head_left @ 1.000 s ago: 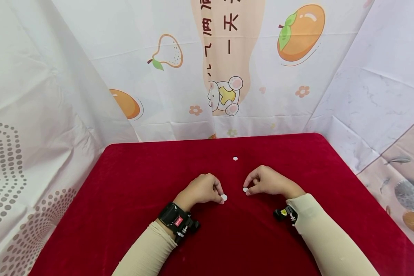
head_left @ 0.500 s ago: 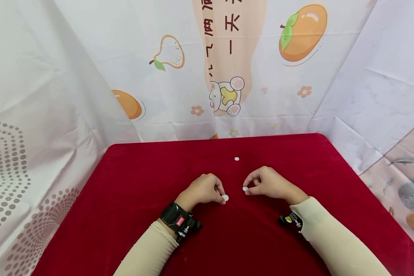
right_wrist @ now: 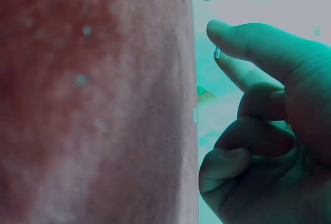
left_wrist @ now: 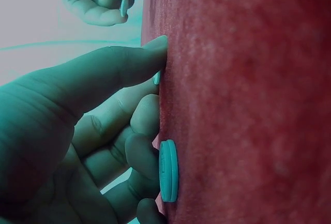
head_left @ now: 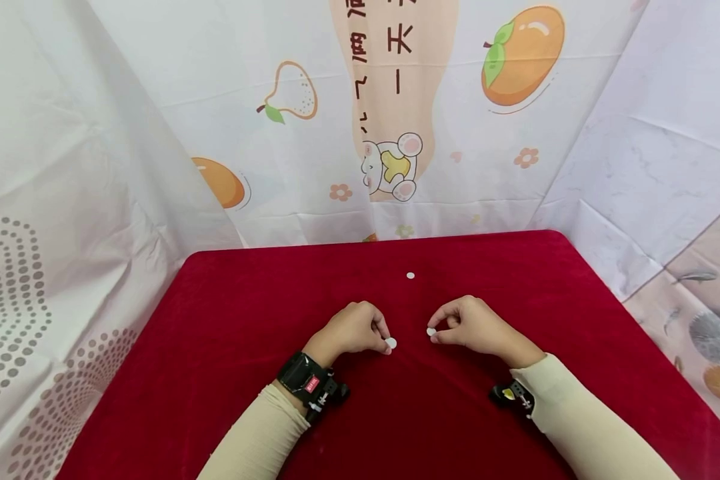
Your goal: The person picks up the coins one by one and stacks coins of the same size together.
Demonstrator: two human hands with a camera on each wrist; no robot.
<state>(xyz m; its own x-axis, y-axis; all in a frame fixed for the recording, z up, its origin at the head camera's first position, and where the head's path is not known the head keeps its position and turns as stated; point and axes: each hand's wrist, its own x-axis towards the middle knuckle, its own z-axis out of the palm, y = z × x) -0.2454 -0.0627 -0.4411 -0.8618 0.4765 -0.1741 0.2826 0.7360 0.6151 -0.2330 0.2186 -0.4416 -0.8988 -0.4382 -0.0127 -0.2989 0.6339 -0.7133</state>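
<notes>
Thumb and index finger of my left hand (head_left: 351, 328) pinch a small white disc (head_left: 391, 343) at the cloth, left of centre. In the left wrist view, a thicker round piece with a groove round its edge (left_wrist: 168, 171) lies beside the curled fingers; the hand hides it in the head view. My right hand (head_left: 477, 325) pinches another white disc (head_left: 431, 331) by its edge, the disc tilted and raised off the cloth in the right wrist view. A third white disc (head_left: 411, 275) lies flat farther back, apart from both hands.
Red cloth (head_left: 246, 300) covers the table, whose rounded back edge meets a white curtain (head_left: 264, 173) printed with fruit. More curtain hangs at left and right. Each wrist carries a small black camera, the left one (head_left: 309, 385) on a black strap.
My right hand has shifted slightly right and toward me, carrying its disc. The left hand holds its disc in nearly the same place, and the far disc stays put.
</notes>
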